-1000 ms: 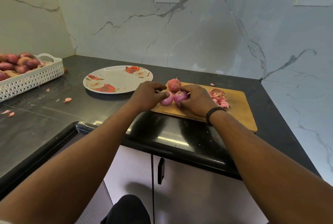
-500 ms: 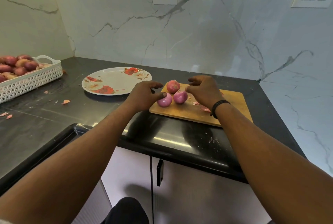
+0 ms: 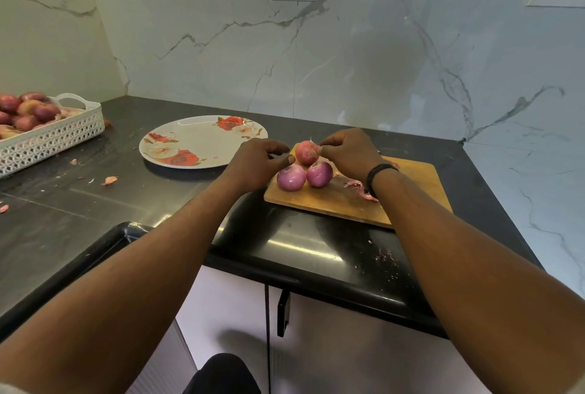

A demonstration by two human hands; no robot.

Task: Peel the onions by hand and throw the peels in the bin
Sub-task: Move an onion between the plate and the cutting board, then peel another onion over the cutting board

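Three onions lie together at the left end of a wooden cutting board (image 3: 408, 191). Two peeled purple ones sit in front, the left peeled onion (image 3: 291, 177) and the right peeled onion (image 3: 319, 174). Behind them is an unpeeled reddish onion (image 3: 306, 152). My right hand (image 3: 348, 153) pinches the unpeeled onion at its right side near the top. My left hand (image 3: 256, 162) rests just left of the onions with fingers curled apart; its thumb touches the left peeled onion. Loose peels (image 3: 361, 189) lie on the board, partly hidden by my right wrist.
A flowered plate (image 3: 202, 140) lies left of the board. At the far left a white lattice basket (image 3: 53, 137) holds several unpeeled onions. Peel scraps (image 3: 109, 180) dot the black counter (image 3: 95, 203). Marble walls close the corner; a cabinet door handle (image 3: 283, 314) is below the counter edge.
My right hand let go of the right peeled onion, left it on the board and moved back to the unpeeled onion. My left hand stayed beside the left peeled onion.
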